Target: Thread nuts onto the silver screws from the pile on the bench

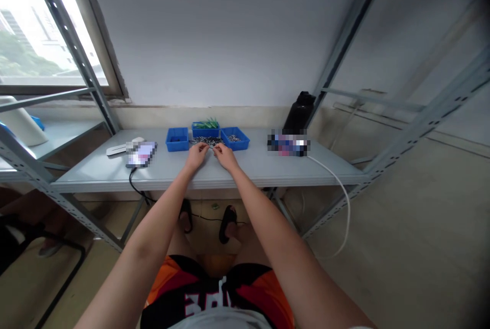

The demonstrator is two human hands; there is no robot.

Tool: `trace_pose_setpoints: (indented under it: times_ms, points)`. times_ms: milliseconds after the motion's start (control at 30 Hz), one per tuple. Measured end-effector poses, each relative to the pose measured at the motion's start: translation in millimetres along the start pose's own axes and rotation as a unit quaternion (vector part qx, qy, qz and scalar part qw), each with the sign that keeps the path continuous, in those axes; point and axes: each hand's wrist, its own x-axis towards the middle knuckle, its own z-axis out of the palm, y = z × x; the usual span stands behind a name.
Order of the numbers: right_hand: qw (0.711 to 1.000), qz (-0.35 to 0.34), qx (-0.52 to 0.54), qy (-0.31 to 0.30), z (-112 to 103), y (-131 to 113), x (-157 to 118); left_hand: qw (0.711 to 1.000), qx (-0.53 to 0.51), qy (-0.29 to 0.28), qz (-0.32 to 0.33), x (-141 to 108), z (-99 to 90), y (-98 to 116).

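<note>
Both hands meet over the grey shelf [252, 168], just in front of a pile of small black and silver pieces [207, 140]. My left hand [198, 156] is closed, its fingers pinched together near a tiny dark item. Close beside it, my right hand [225, 156] is pinched too; what either holds is too small to name. Around the pile stand three blue trays: the left one [177, 145] with dark pieces, the back one [205, 133] with green strips, and the right one [240, 144] with small silvery pieces.
A phone [141, 154] with a black cable and a white object [117, 150] lie at the left. At the right are a black bottle [299, 114] and a blurred device [288, 144] with a white cable. Metal uprights frame both ends.
</note>
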Motion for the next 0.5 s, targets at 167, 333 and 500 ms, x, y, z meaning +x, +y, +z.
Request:
trace_pose_setpoints:
  times_ms: [167,333,500]
  points:
    - [1.0,0.012,-0.003,-0.003,-2,-4,-2,0.999,0.014,-0.04,-0.008,1,-6.4,-2]
    - [1.0,0.018,-0.004,-0.011,-3,-10,-4,0.999,-0.022,-0.044,-0.006,-6,-8.4,-6]
    - [1.0,0.011,-0.002,-0.003,-4,-9,-5,0.999,-0.04,-0.028,-0.02,-9,-7.2,-3]
